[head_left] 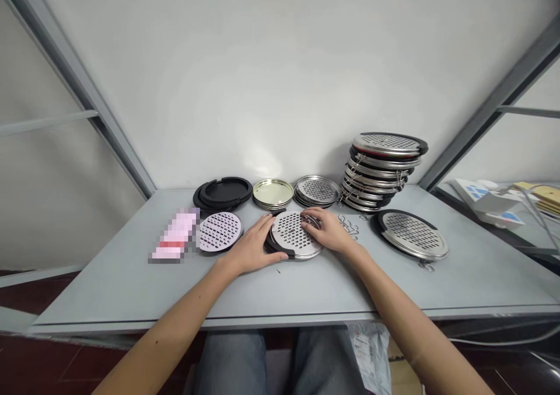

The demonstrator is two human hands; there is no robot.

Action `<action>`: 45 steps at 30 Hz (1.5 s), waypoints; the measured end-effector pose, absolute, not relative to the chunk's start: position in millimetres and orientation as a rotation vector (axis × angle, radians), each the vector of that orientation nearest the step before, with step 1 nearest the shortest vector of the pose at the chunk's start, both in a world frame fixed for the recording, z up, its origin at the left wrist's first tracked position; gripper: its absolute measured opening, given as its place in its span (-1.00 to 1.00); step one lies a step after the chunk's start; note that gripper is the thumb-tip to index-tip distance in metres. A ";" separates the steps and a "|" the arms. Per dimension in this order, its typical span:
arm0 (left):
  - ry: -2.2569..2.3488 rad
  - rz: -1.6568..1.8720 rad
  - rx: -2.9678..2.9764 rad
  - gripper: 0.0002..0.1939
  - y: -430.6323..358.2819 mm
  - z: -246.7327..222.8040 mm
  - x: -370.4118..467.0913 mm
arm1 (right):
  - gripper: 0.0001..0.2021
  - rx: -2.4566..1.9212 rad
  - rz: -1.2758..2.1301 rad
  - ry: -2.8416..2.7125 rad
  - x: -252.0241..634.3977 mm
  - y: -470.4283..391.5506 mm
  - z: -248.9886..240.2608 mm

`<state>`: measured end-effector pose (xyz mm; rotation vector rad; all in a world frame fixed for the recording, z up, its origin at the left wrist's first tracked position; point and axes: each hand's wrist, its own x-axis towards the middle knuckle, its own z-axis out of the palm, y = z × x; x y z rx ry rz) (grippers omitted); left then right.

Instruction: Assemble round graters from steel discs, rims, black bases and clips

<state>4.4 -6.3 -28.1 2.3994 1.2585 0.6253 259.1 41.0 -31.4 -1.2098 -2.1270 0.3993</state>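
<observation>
A gray table [126, 293] carried a leaning stack of black-rimmed perforated discs [382, 173] near its back-right corner. Another black-rimmed disc [413, 233] lay toward the right edge. Midway along the table, between its front and back edges, two hands met at a perforated metal disc [294, 234]: the left hand [251, 249] spread its fingers and thumb wide along the black rim, while the right hand [328, 229] bent its fingers over the disc's face; whether they gripped it could not be told. Black round trays [225, 191], perforated plates [318, 189] and gold-toned plates [272, 193] lined the back edge. A pale perforated plate [219, 231] rested left of center, beside a pixelated pink item [177, 234]. Small wire clips [349, 224] lay right of the hands.
</observation>
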 end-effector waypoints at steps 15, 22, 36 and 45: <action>1.270 0.624 2.420 -0.10 -8.8 -27.5 3.8 | -0.37 -1.133 0.535 -2.236 254.3 37.6 -43.1; 1.302 0.604 2.396 -0.02 -6.8 -31.2 1.9 | -0.19 -1.196 0.637 -2.308 274.2 37.2 -23.1; 1.266 0.687 2.287 0.03 -4.5 -32.0 0.1 | 0.02 -1.175 0.882 -2.397 279.7 35.2 -22.4; 1.274 0.715 2.290 0.01 -3.1 -35.0 0.7 | 0.07 -1.121 0.759 -2.348 281.6 41.4 -39.6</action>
